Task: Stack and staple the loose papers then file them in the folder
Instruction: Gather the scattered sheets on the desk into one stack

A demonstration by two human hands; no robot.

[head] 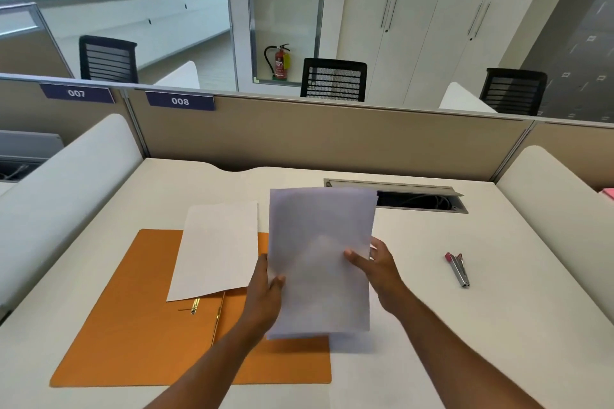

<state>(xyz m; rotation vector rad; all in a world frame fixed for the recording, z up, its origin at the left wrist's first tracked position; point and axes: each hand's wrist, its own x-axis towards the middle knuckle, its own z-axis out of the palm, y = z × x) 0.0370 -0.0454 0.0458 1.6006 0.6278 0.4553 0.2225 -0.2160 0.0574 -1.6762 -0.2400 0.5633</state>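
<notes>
While both hands hold the paper stack (319, 262) up off the bench (498, 325), I read the step as stacking, squaring the sheets before stapling. Left hand (265, 289) grips the stack's left edge, thumb over the front, fingers behind and hidden. Right hand (375, 266) pinches the right edge, thumb on front, fingers (377, 247) peeking out behind. Stack looks slightly fanned at the top right corner, so not fully aligned, I'd judge.

One loose sheet (216, 249) is not yet gathered: it lies tilted on the open orange folder (133, 325), covering its upper middle part. The folder lies flat on the bench under and left of the stack, with its metal fastener (195, 305) showing just below the sheet. The stapler (458, 269) sits well apart to the right, untouched.

Next move, my guess: free one hand, pick up that last sheet, add it, tap the edges even, then reach right for the stapler. The risk is sheets slipping while one hand lets go.

The bench is white and plain, with a cable hatch (395, 194) open at the back. Beige partition (332, 136) behind, labelled 008. Beyond that are office chairs, cupboards, a fire extinguisher (280, 61) and windows.
</notes>
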